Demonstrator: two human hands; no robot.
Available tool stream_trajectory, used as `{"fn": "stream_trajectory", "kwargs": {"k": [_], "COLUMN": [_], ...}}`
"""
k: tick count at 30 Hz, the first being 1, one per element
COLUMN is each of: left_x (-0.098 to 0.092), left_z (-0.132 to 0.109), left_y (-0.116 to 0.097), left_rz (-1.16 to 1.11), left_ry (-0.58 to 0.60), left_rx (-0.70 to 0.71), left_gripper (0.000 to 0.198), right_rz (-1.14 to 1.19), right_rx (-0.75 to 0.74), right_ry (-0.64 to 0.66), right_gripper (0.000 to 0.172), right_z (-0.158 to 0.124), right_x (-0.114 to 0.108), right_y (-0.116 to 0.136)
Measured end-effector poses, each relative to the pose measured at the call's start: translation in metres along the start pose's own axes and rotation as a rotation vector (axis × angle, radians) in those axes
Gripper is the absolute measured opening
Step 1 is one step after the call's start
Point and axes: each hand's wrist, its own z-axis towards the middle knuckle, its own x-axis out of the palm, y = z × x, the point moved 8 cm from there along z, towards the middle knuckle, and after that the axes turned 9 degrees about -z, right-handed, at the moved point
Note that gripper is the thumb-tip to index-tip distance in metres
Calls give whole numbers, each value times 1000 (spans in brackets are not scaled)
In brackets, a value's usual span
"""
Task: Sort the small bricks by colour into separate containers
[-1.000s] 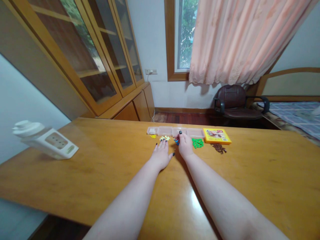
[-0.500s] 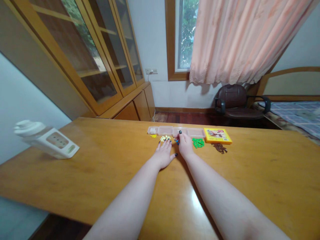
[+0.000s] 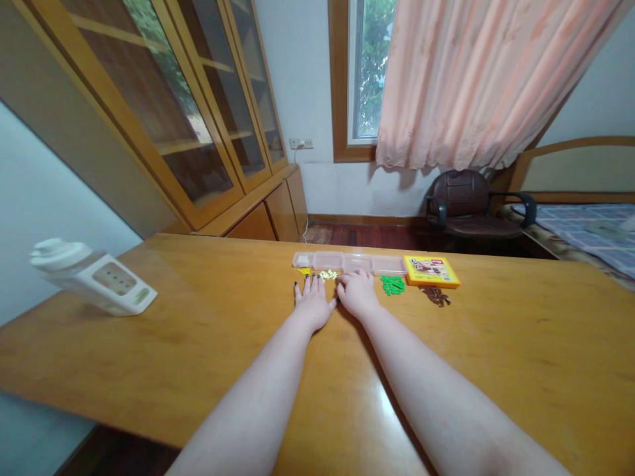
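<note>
My left hand (image 3: 313, 307) lies flat with its fingers spread, its tips just in front of a few yellow pieces (image 3: 304, 271) and a pile of small cream pieces (image 3: 328, 275). Close on its right, my right hand (image 3: 357, 292) is palm down with fingers curled in at the edge of the cream pile. What these fingers hold, if anything, is hidden. Behind both hands stands a row of clear plastic trays (image 3: 329, 259). Small green pieces (image 3: 393, 285) lie to the right of my right hand, and brown pieces (image 3: 435, 295) farther right.
A yellow box (image 3: 431, 271) with a printed picture adjoins the trays' right end. On the left of the wooden table (image 3: 223, 337) is a large white-capped bottle (image 3: 94, 277). Beyond the table are a glass-door cabinet (image 3: 248, 192), a brown office chair (image 3: 461, 201) and a bed (image 3: 590, 228).
My right hand has turned from an upright pinch to palm down and moved slightly left and lower. My left hand has shifted left, off the front of the cream pile.
</note>
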Motion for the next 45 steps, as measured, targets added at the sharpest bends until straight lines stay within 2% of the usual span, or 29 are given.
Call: {"fn": "stream_trajectory", "kwargs": {"k": [10,15,20,22,25,29,32,38,45], "left_x": [0,-3,-6,-11,-17,-16,-12,-7,-13], "left_z": [2,-4,-5,-4,0,4,6,8,7], "left_y": [-4,-8,-13,-11,-5,-1,-2,-4,-4], "left_rz": [-61,-41,-52,-72,-112,-154,-164,-156,-201], "left_ry": [3,-25,-39,-65,-109,-124,-115,-100,-128], "left_rx": [66,18,68,74,43,22,42,61,58], "left_gripper": [71,71,67,66,66,64,65,67,64], "right_rz": [-35,-3,9,3,-35,-67,-69,-85,-89], "right_rx": [-130,-101,-107,-67,93,240,234,231,252], "right_ry": [104,67,64,27,-23,31,59,-9,85], "right_gripper": [31,30,31,35,49,61,59,55,60], "right_z": [-2,-2,-2,0,3,4,4,2,6], "right_x": [11,10,9,6,3,12,16,10,19], "right_y": [11,8,9,6,-10,-29,-29,-27,-36]}}
